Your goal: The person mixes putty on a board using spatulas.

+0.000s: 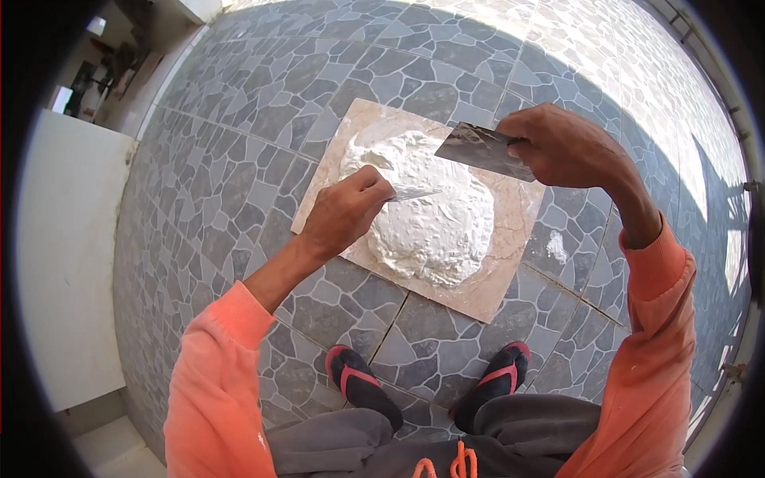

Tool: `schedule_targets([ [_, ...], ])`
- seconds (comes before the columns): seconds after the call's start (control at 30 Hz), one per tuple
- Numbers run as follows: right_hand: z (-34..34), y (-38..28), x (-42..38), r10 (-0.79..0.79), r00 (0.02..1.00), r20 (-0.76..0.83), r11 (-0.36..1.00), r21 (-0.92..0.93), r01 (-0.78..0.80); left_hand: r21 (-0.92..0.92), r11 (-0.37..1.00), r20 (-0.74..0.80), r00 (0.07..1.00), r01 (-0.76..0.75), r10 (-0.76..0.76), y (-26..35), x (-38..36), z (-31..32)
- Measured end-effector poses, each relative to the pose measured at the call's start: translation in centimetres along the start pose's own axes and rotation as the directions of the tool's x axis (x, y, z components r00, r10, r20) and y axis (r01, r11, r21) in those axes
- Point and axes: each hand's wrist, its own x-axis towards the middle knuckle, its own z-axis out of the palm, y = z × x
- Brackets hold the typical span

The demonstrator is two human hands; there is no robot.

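On a beige marbled tile (510, 275) lies a thick, lumpy mound of white paste (430, 235). My left hand (348, 209) is closed in a pinch around a putty knife (413, 193), whose thin blade points right over the mound and looks almost edge-on. In my right hand (567, 147) is a wide metal scraper (484, 150), its broad flat blade reaching left above the upper right part of the paste. The blade's surface is dark and reflective, and it overlaps the tile's upper right edge in this view.
A white smear (557, 248) marks the patterned stone floor (239, 167) right of the tile. My feet in sandals (360, 384) stand just below it. A pale panel (76, 255) stands at the left; a metal railing (737, 119) runs along the right.
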Motion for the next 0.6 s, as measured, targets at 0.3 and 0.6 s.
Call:
schedule_targets([
  [0.3,2.5,-0.9,-0.3,-0.27,0.958,-0.094,0.956,0.095,0.278,-0.073,0.992,-0.083,0.991,-0.106,0.1,0.0,-0.3,-0.6],
  [0.6,4.4,-1.0,0.5,-0.312,0.948,-0.067,0.942,0.112,0.318,-0.077,0.978,-0.12,0.976,-0.191,0.181,-0.1,-0.4,-1.4],
])
